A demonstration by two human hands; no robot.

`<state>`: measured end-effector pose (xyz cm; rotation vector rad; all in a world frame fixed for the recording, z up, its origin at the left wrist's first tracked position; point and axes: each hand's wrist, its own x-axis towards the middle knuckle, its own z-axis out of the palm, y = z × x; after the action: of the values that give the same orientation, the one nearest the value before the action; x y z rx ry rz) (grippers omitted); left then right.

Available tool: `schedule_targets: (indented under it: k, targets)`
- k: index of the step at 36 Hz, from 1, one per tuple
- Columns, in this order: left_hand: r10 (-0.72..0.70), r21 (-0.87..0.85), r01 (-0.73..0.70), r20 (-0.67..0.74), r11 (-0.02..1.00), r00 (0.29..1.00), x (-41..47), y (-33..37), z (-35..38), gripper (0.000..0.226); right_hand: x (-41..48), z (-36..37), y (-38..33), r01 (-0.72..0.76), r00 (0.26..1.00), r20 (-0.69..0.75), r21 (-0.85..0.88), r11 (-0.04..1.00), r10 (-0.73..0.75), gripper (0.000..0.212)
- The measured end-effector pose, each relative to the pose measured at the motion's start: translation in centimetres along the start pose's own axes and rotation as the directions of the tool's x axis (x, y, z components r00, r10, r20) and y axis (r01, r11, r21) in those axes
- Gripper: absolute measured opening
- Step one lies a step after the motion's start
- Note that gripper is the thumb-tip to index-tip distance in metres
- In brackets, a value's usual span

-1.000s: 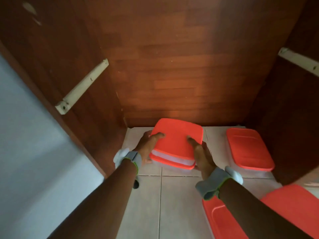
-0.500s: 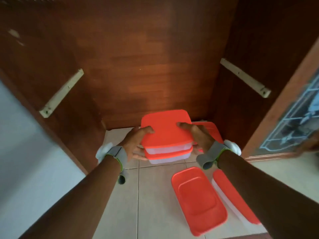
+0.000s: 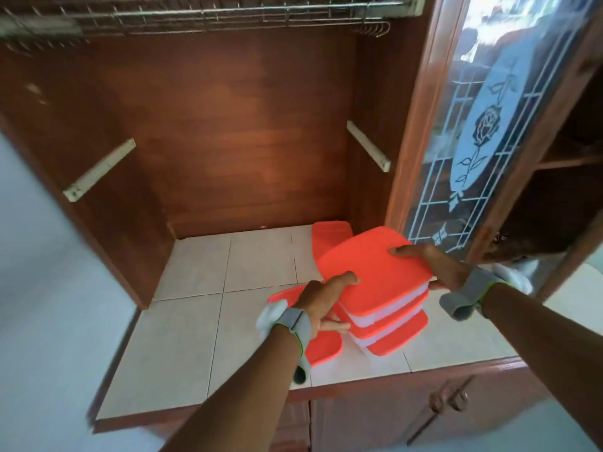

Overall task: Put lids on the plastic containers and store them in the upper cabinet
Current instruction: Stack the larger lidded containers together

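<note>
A stack of two clear plastic containers with orange lids [image 3: 375,275] is held tilted above the tiled counter [image 3: 192,321]. My left hand [image 3: 326,298] grips its near left side, thumb on the top lid. My right hand [image 3: 434,265] grips its right edge. Directly beneath the stack stands another lidded container [image 3: 396,337]. A further orange-lidded container [image 3: 323,350] lies partly hidden under my left wrist. One more orange lid [image 3: 329,234] shows behind the stack near the back wall.
A wooden cabinet back wall [image 3: 244,132] rises behind the counter, with a wire rack [image 3: 212,11] across the top. An open glass door with a rose pattern [image 3: 483,132] stands at the right. Lower cabinet doors with a handle [image 3: 447,402] sit below.
The stack has moved right and toward me, away from the back wall, and now sits tilted over another container. The view has pulled back, showing the wire rack and glass door.
</note>
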<state>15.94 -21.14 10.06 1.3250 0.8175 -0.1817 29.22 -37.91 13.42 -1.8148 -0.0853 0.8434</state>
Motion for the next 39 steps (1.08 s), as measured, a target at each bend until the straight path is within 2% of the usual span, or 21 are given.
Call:
schedule_targets:
  k: [3,5,10,14,17,20,22,27,31,35,37,39]
  targets:
    - [0.023,0.02,-0.023,-0.013,1.0,1.0,-0.1,0.0,0.8,0.084,-0.8,-0.5,0.9,-0.005,1.0,-0.026,0.008,1.0,0.005,0.053]
    - [0.034,0.051,-0.033,-0.012,0.998,0.999,0.0,0.5,0.4,0.083,-1.2,-0.3,1.2,-0.03,0.997,-0.066,0.015,0.999,0.031,0.06]
    - [0.063,0.275,-0.053,-0.029,0.96,0.998,0.2,2.1,-0.2,0.073,-2.3,-0.2,2.9,-0.054,0.998,-0.034,0.087,0.995,0.057,0.058]
    - [0.173,0.429,-0.132,-0.058,0.893,0.983,1.4,4.4,-0.4,0.082,-3.2,0.8,4.9,-0.055,0.991,-0.103,0.232,0.971,0.081,0.053]
    - [0.243,0.526,-0.201,-0.012,0.827,0.97,2.6,6.0,0.0,0.082,-3.6,2.1,6.4,-0.039,0.983,-0.157,0.352,0.935,0.1,0.072]
    - [0.276,0.587,-0.264,0.072,0.765,0.959,3.5,7.0,0.9,0.063,-3.1,3.2,7.2,-0.044,0.967,-0.205,0.454,0.89,0.153,0.09]
    - [0.286,0.586,-0.292,0.106,0.756,0.952,4.3,7.2,1.3,0.048,-2.7,3.8,7.5,-0.069,0.953,-0.22,0.507,0.859,0.207,0.097]
    - [0.218,0.555,-0.263,0.146,0.789,0.965,5.2,7.0,1.5,0.056,-2.2,4.4,8.1,-0.2,0.911,-0.203,0.542,0.816,0.358,0.119]
    - [0.064,0.525,-0.13,0.143,0.841,0.988,5.8,6.8,1.0,0.079,-1.6,5.2,9.0,-0.196,0.924,-0.163,0.573,0.796,0.345,0.113]
    - [-0.003,0.466,-0.087,0.189,0.881,0.982,5.8,6.1,0.8,0.075,-1.3,4.0,9.3,-0.213,0.938,-0.13,0.511,0.833,0.32,0.118]
    - [-0.013,0.423,-0.064,0.177,0.904,0.984,5.6,5.5,1.2,0.073,-1.5,2.2,9.0,-0.218,0.952,-0.08,0.501,0.837,0.296,0.107]
    - [-0.029,0.38,-0.024,0.131,0.925,0.991,5.2,4.5,1.7,0.081,-1.4,0.0,8.5,-0.205,0.967,-0.029,0.503,0.84,0.254,0.093]
